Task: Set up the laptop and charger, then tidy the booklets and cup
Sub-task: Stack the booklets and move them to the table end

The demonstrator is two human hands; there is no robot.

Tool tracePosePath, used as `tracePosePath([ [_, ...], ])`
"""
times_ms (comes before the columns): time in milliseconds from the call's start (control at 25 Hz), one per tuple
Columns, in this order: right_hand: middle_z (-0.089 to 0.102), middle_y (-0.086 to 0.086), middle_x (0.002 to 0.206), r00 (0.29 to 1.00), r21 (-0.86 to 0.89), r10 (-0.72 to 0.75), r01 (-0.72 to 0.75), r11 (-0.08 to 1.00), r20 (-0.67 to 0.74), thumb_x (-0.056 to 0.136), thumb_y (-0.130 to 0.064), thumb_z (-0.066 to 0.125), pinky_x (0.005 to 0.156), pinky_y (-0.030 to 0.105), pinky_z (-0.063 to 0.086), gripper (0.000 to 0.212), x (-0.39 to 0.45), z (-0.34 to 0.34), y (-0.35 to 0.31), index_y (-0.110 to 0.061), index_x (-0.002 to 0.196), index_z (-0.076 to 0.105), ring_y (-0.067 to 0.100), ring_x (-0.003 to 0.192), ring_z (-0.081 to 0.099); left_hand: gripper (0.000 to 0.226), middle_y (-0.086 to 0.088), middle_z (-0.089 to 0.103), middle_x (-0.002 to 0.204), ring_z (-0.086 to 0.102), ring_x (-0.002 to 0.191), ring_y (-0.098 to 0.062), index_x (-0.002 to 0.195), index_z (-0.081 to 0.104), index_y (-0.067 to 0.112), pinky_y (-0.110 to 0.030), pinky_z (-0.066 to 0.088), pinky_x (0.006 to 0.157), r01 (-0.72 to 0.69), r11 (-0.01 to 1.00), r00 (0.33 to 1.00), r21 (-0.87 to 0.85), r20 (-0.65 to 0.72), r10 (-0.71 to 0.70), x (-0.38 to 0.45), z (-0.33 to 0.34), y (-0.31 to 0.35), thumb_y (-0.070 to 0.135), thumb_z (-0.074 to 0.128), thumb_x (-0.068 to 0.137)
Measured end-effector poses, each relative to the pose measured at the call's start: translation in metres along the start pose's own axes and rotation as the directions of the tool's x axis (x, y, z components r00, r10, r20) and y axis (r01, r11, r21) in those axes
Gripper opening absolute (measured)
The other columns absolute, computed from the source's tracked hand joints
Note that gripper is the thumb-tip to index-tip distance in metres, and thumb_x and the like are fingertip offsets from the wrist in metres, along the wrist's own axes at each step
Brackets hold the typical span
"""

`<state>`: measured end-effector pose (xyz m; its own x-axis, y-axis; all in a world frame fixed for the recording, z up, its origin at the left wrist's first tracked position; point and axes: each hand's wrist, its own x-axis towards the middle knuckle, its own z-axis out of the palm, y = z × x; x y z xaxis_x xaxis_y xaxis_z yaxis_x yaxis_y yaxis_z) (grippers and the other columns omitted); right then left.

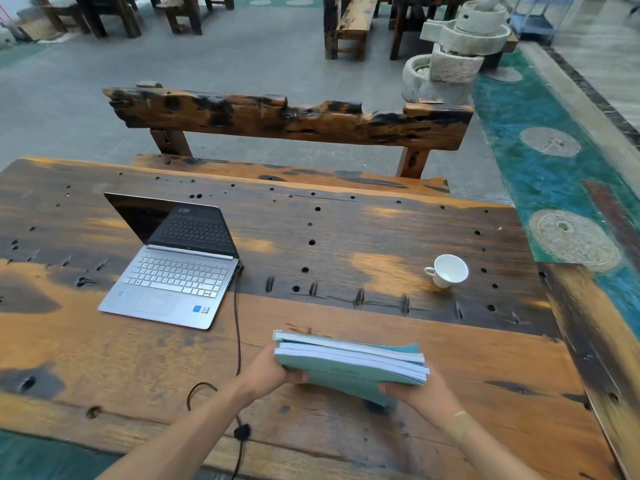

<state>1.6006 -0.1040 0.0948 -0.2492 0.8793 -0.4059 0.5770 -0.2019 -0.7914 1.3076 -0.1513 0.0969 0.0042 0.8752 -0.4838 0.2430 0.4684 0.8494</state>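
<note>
Open table (346,237) surface lies between the laptop (173,271) at the left and the cup (446,271) at the right; the two stand well apart. The charger cable (237,327) runs from the laptop's right side toward the near edge, crossing the path just left of the left hand (266,370). The booklets (349,362), held above the near table, fill the space between both hands. The bench (287,123) bounds the far side.

Table: dark, weathered wooden table (346,230) with drilled holes fills the foreground.
Seating: rough wooden bench (291,123) at 12 o'clock.
Floor: grey floor (242,57); teal strip (554,174) at 2 o'clock.
Decor: stacked stone mill (457,46) at 1 o'clock.
</note>
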Motion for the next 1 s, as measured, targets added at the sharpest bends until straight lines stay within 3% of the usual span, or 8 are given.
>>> tracePosePath([
  [80, 0.076, -0.009, 0.094, 0.999, 0.266, 0.039, -0.045, 0.963, 0.028, 0.058, 0.002, 0.086, 0.071, 0.013, 0.051, 0.048, -0.002, 0.004, -0.004, -0.017, 0.099, 0.07, 0.001, 0.084, 0.069, 0.062, 0.015, 0.073, 0.111, 0.064, 0.105, 0.001, 0.12, 0.061, 0.029, -0.019, 0.053, 0.087, 0.012, 0.994, 1.0, -0.107, 0.008, -0.011, -0.002, 0.005, 0.001, -0.007, 0.079, 0.072],
  [160, 0.077, 0.0, 0.095, 0.998, 0.461, 0.052, -0.066, 0.885, 0.043, 0.043, -0.001, 0.082, 0.076, 0.024, 0.054, 0.059, -0.001, 0.011, -0.003, -0.006, 0.101, 0.068, 0.016, 0.09, 0.069, 0.066, 0.001, 0.071, 0.12, 0.064, 0.112, -0.013, 0.128, 0.058, 0.02, -0.03, 0.054, 0.092, 0.004, 0.973, 1.0, -0.231, 0.011, -0.002, -0.002, 0.01, -0.003, -0.01, 0.076, 0.072],
  [280, 0.071, 0.007, 0.089, 0.997, 0.562, 0.045, -0.071, 0.824, 0.06, 0.034, -0.006, 0.073, 0.077, 0.036, 0.048, 0.062, -0.001, 0.015, -0.003, -0.001, 0.094, 0.06, 0.025, 0.091, 0.062, 0.062, -0.007, 0.071, 0.116, 0.065, 0.11, -0.02, 0.124, 0.061, 0.013, -0.032, 0.054, 0.086, -0.004, 0.953, 1.0, -0.303, -0.001, 0.004, -0.005, 0.014, -0.005, -0.013, 0.071, 0.068],
  [360, 0.067, 0.003, 0.085, 0.998, 0.554, 0.043, -0.061, 0.831, 0.045, 0.037, -0.001, 0.071, 0.072, 0.031, 0.047, 0.057, -0.005, 0.014, -0.004, -0.006, 0.092, 0.056, 0.02, 0.086, 0.06, 0.064, -0.004, 0.072, 0.114, 0.064, 0.108, -0.019, 0.122, 0.062, 0.014, -0.03, 0.053, 0.085, 0.006, 0.96, 1.0, -0.28, 0.006, -0.005, -0.005, 0.013, -0.008, -0.005, 0.071, 0.061],
  [520, 0.068, 0.001, 0.091, 0.999, 0.518, 0.021, -0.034, 0.855, 0.031, 0.048, 0.004, 0.069, 0.068, 0.016, 0.052, 0.065, -0.01, 0.013, -0.008, -0.008, 0.109, 0.053, 0.001, 0.078, 0.066, 0.059, 0.004, 0.073, 0.11, 0.066, 0.104, -0.011, 0.117, 0.064, 0.02, -0.028, 0.051, 0.088, 0.04, 0.984, 0.997, -0.175, 0.071, -0.028, -0.003, 0.004, -0.009, 0.002, 0.072, 0.06],
  [720, 0.061, 0.002, 0.087, 0.996, 0.521, 0.076, -0.04, 0.852, -0.048, 0.048, 0.004, 0.06, 0.069, 0.025, 0.046, 0.047, -0.005, 0.017, -0.017, -0.011, 0.092, 0.055, 0.019, 0.086, 0.055, 0.045, 0.01, 0.075, 0.099, 0.067, 0.094, 0.001, 0.107, 0.065, 0.019, -0.015, 0.051, 0.079, 0.014, 0.989, 0.999, -0.144, -0.044, -0.02, 0.0, 0.008, -0.004, -0.015, 0.068, 0.076],
  [840, 0.059, 0.001, 0.086, 0.999, 0.435, 0.051, -0.04, 0.899, -0.014, 0.05, 0.002, 0.066, 0.066, 0.017, 0.046, 0.044, -0.002, 0.01, -0.012, -0.011, 0.091, 0.055, 0.016, 0.082, 0.053, 0.036, 0.015, 0.074, 0.097, 0.066, 0.095, 0.0, 0.102, 0.061, 0.019, -0.018, 0.052, 0.081, -0.004, 0.996, 1.0, -0.085, 0.0, 0.004, 0.002, 0.003, -0.009, -0.005, 0.073, 0.079],
  [1000, 0.07, 0.001, 0.094, 0.996, 0.304, 0.08, -0.066, 0.95, -0.035, 0.071, 0.014, 0.073, 0.068, 0.011, 0.049, 0.04, 0.004, 0.013, 0.007, -0.01, 0.101, 0.063, 0.016, 0.089, 0.063, 0.036, 0.008, 0.071, 0.107, 0.064, 0.102, -0.002, 0.111, 0.06, 0.018, -0.026, 0.052, 0.092, 0.009, 0.999, 0.998, -0.054, 0.063, -0.005, 0.006, -0.005, -0.024, 0.005, 0.076, 0.081],
])
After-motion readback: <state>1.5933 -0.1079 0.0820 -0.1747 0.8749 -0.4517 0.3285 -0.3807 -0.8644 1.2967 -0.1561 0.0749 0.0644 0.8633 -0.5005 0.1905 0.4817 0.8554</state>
